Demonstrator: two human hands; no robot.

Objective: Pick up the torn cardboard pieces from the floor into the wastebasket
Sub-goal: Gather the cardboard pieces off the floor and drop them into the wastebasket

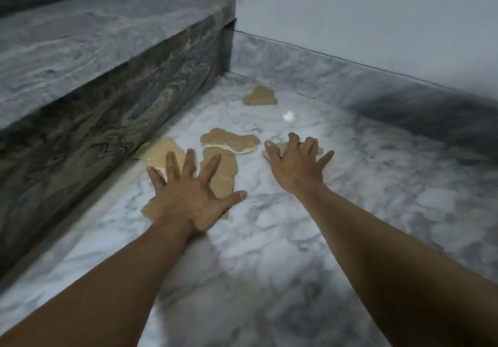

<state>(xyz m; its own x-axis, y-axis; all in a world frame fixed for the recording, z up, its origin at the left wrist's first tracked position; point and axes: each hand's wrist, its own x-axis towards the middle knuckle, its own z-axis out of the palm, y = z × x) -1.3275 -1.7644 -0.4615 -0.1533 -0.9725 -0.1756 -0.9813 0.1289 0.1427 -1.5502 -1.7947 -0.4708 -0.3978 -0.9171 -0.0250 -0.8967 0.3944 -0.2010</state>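
Presently, both hands are spread flat over torn cardboard on the marble floor [296,239], in the corner between a stone step [107,50] and a pale wall [377,10]. The left hand [188,201], fingers splayed and straight, rests on the long cardboard piece [225,177], its outer fingers reaching the cardboard piece by the step [161,151]. A tan edge below the palm may belong to the long piece or to another; motion blur leaves this unclear. The right hand [297,166], likewise splayed with nothing gripped, covers most of a small cardboard piece [270,149]. Between the hands and just beyond them lies the middle cardboard piece [229,140]; the far cardboard piece [260,96] lies well apart, nearer the wall. No wastebasket is in view, and none of the pieces appears to be lifted yet.

Step in hand, as judged: gathering. Flat card on polished stone offers no edge to pinch, so each piece is best slid under light palm pressure toward its neighbours until they overlap, then lifted by a raised torn edge with thumb beneath. Stacking the near pieces first would spare repeated trips; the far piece calls for a separate reach.
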